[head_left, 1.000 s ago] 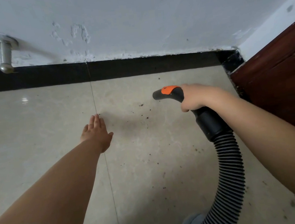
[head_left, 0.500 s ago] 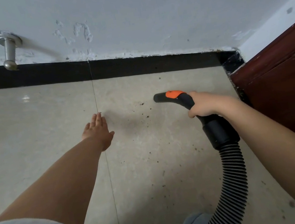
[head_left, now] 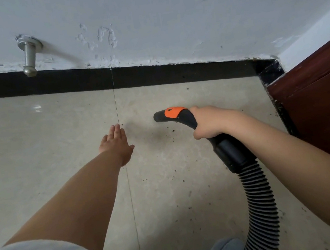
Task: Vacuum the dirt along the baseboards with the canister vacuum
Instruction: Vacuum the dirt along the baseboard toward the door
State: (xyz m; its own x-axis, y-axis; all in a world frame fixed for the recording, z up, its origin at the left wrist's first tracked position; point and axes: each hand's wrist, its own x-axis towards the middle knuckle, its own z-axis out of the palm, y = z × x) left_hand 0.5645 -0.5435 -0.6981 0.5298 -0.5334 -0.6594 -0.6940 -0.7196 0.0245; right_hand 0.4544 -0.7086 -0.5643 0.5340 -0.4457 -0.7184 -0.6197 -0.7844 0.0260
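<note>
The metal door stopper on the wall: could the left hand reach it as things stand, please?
Probably yes: the left hand is open and holds nothing, and only bare floor lies between it and the door stopper.

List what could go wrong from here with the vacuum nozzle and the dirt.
1. The nozzle points sideways above the floor, toward the open left hand, so it may miss the dirt specks under it.
2. The baseboard lies well beyond the nozzle; grit along it could be skipped.
3. The right hand grips near the bend; the hose may drag through specks beside it.
</note>
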